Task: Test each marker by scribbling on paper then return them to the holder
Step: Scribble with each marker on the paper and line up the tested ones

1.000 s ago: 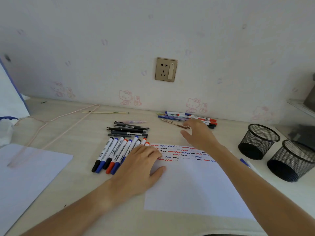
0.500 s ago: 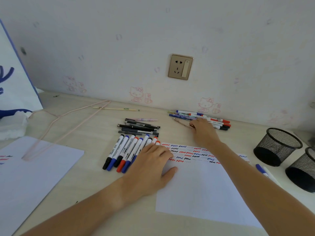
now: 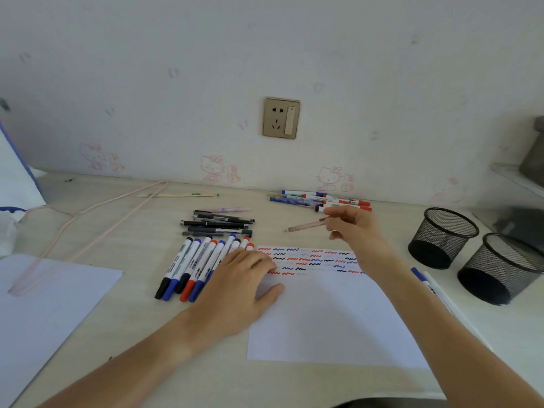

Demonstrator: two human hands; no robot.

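My right hand [image 3: 357, 231] holds a thin pinkish pen [image 3: 306, 226] above the desk, its tip pointing left, just beyond the top edge of the white paper [image 3: 332, 316]. The paper carries rows of red, blue and black squiggles [image 3: 309, 259]. My left hand [image 3: 238, 285] lies flat on the paper's left edge, fingers spread, beside a row of several capped markers [image 3: 200, 265]. More pens lie in a pile [image 3: 321, 199] by the wall behind my right hand. Two black mesh holders [image 3: 443, 237] [image 3: 500, 269] stand at the right, nothing showing inside them.
A stack of dark pens [image 3: 219, 223] lies behind the marker row. A blue-capped marker [image 3: 424, 279] lies by the paper's right edge. Another white sheet [image 3: 44, 307] and a pink clothes hanger [image 3: 88, 219] are at the left. A wall socket [image 3: 281, 117] sits above the desk.
My right hand reached the pile by the wall, took the pinkish pen and has lifted it back toward the paper. The left hand has stayed on the paper.
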